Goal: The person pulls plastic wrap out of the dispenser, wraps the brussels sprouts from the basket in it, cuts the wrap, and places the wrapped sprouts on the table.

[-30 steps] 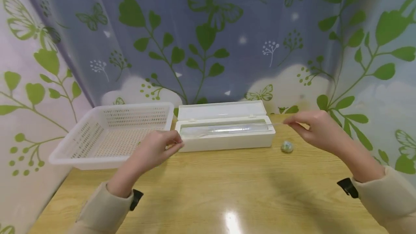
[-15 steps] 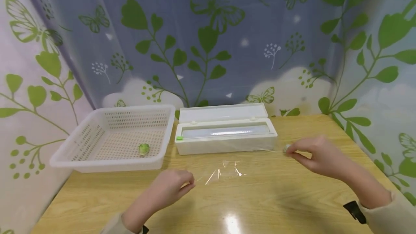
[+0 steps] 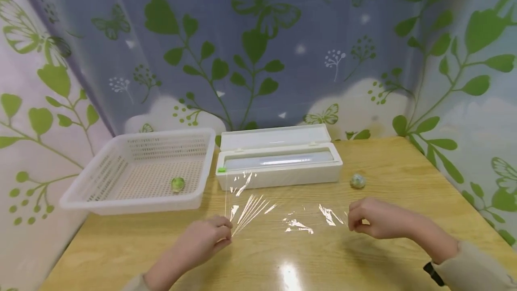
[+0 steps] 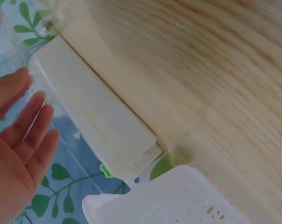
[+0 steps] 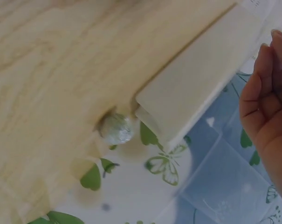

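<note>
Head view. Landmark: white box [image 3: 278, 177] on the table [image 3: 408, 178], lid [image 3: 276, 137] raised along its far side, pale roll [image 3: 280, 161] inside. Clear film [image 3: 251, 210], creased and glinting, spans the area in front of the box, between the hands. Left hand [image 3: 203, 240]: in front of the box's left end, forearm slanting up from the bottom edge; grip closed on the film, creases fanning out from the fingertips. Right hand [image 3: 373, 220]: in front of and beyond the box's right end, forearm coming in from lower right, fingers bent, grip pinching the film's other side. White basket [image 3: 133, 206] left of the box, a green sprout [image 3: 177, 184] in it. Wrapped ball [image 3: 357, 181] just right of the box.

Left wrist view. Palm visible beside the box; thumb and index tip together, remaining fingers spread and slightly bent. Film faint here; basket near the box's end.

Right wrist view. Thumb meets the index tip, other fingers folded behind; wrapped ball near the box's end, apart from the hand.
</note>
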